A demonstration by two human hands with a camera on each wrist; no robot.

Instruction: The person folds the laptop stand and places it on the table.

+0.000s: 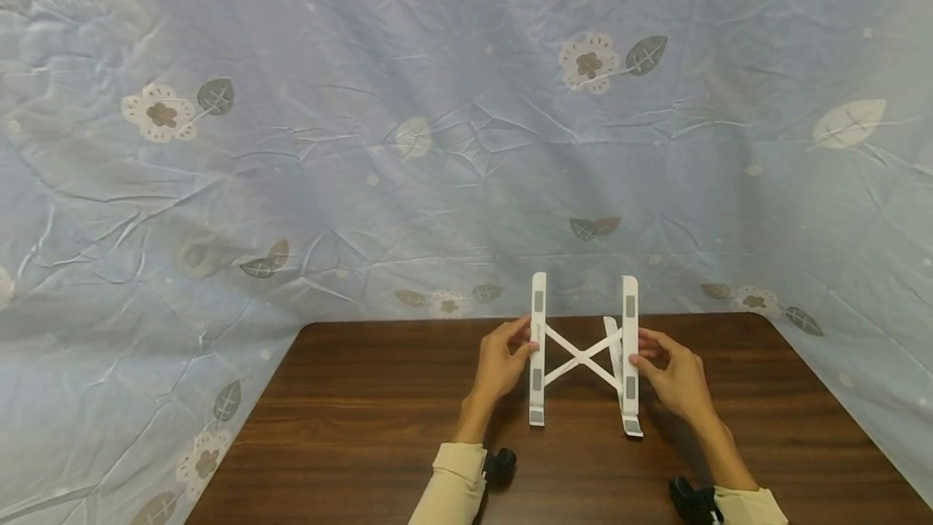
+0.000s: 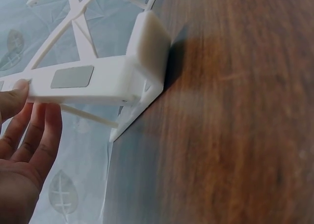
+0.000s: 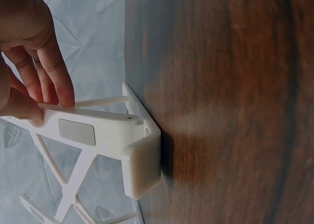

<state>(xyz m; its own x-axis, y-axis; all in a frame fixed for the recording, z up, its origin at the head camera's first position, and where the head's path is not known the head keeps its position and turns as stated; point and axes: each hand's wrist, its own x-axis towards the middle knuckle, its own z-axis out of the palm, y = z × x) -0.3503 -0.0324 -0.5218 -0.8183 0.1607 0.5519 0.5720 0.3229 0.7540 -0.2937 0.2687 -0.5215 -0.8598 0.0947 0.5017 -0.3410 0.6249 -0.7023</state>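
A white folding laptop stand stands unfolded on the brown wooden table, its two side rails joined by an X of crossbars. Grey pads line the rails, and each rail ends in a raised lip at the near end. My left hand pinches the left rail between thumb and fingers. On the other side my right hand grips the right rail the same way. Both wrist views show the lip ends of the stand touching or just over the tabletop.
The dark wooden table spreads out on both sides of the stand. Behind it and at its sides hangs a pale blue cloth with flowers and leaves. Black wrist cameras are worn near the cuffs of the light sleeves.
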